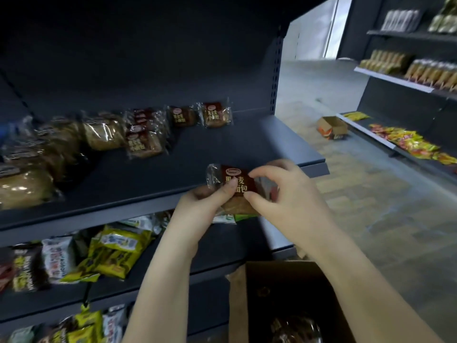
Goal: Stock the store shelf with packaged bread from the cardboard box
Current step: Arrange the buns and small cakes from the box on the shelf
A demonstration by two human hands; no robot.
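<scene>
1. Head view: both hands hold one bread packet at the front edge of the shelf, above the cardboard box.
2. The left hand grips it from below with the thumb on the label. The right hand pinches its right edge, fingers curled round the wrapper.
3. Shelved packets lie in a row toward the back, with bare shelf to their right.
4. Judged step: carrying a packet from box to shelf, placement not yet done.
5. The next move likely calls for reaching forward and laying it label-up beside the rightmost packet.
</scene>
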